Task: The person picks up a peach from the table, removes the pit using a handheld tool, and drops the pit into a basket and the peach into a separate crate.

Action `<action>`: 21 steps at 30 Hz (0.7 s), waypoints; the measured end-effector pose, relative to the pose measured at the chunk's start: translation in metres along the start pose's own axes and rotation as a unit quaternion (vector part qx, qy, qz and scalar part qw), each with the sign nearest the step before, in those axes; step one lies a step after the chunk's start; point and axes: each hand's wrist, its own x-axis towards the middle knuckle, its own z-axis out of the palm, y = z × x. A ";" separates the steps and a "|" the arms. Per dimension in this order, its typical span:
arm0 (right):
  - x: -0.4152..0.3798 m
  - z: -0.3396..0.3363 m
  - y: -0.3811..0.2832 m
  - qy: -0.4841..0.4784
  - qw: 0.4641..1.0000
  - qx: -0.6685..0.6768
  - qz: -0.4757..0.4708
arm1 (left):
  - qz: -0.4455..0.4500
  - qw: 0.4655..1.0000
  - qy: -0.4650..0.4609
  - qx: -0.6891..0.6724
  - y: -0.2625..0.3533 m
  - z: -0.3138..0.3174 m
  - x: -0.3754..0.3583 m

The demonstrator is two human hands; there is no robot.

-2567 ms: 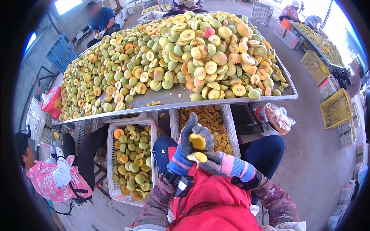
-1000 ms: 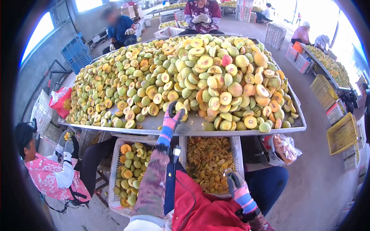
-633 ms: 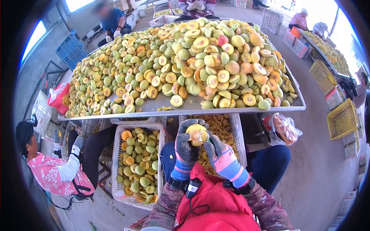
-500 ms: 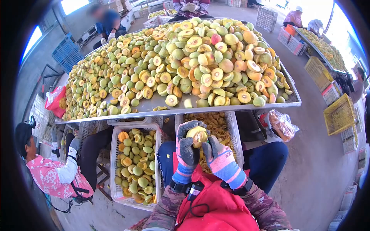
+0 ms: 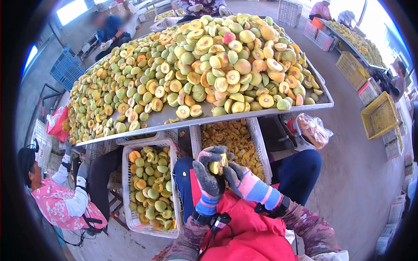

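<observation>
Below the table's near edge, my left hand (image 5: 210,176), in a dark-coated glove, is closed around a cut apricot (image 5: 218,164). The fruit is tilted, with yellow flesh showing. My right hand (image 5: 244,179), in a glove with a pink and blue cuff, is beside it with bent fingers near the fruit's right side. Whatever its fingers may grip is hidden. Under both hands stands a white crate (image 5: 263,156) of yellow-orange apricot pieces. To the left, another white crate (image 5: 129,204) holds green-yellow apricot halves.
A metal table (image 5: 261,114) bears a large heap of halved apricots (image 5: 217,65). A co-worker in a pink top (image 5: 61,195) sits at left; others sit beyond the table. A plastic bag (image 5: 314,130) lies at right, with a yellow crate (image 5: 379,115) farther off.
The apricot has turned from its broad side toward its edge, and both hands have dropped slightly. My right fingers have drawn back a little. The view has shifted, and the co-worker at left has raised a hand.
</observation>
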 end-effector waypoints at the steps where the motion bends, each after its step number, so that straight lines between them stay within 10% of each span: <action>1: -0.002 -0.001 -0.001 -0.037 0.998 0.023 0.051 | -0.088 0.994 0.039 -0.053 0.007 -0.002 -0.002; 6: -0.014 0.005 0.023 -0.043 0.991 -0.036 -0.118 | -0.014 0.995 -0.097 0.017 -0.008 -0.025 0.004; 8: -0.009 -0.005 0.015 -0.100 0.991 -0.069 -0.057 | 0.260 0.805 -0.184 0.501 -0.002 -0.032 0.016; 10: -0.009 -0.008 0.005 -0.089 0.990 0.068 0.081 | 0.080 0.911 -0.155 0.374 0.001 -0.022 0.018; 11: -0.009 -0.006 0.011 -0.081 0.989 0.083 0.089 | -0.167 0.962 -0.123 0.179 0.002 -0.019 0.023; 12: -0.010 -0.004 0.014 -0.074 0.988 0.098 0.097 | -0.167 0.962 -0.122 0.179 0.001 -0.018 0.022; 14: -0.006 -0.016 0.006 -0.139 0.945 0.218 0.202 | 0.112 0.957 -0.158 0.215 -0.007 -0.017 0.018; 16: -0.008 -0.014 0.008 -0.199 0.860 0.414 0.223 | 0.115 0.964 -0.194 0.142 -0.017 -0.027 0.020; 18: -0.009 -0.005 0.019 -0.142 0.882 0.381 0.238 | 0.140 0.930 -0.203 0.272 -0.020 -0.036 0.014; 20: -0.013 -0.007 0.022 -0.156 0.981 0.108 0.041 | 0.150 0.856 -0.265 0.419 -0.029 -0.069 0.015; 21: -0.006 -0.018 0.021 -0.154 0.982 0.103 0.036 | -0.024 0.913 -0.282 0.293 -0.049 -0.085 0.020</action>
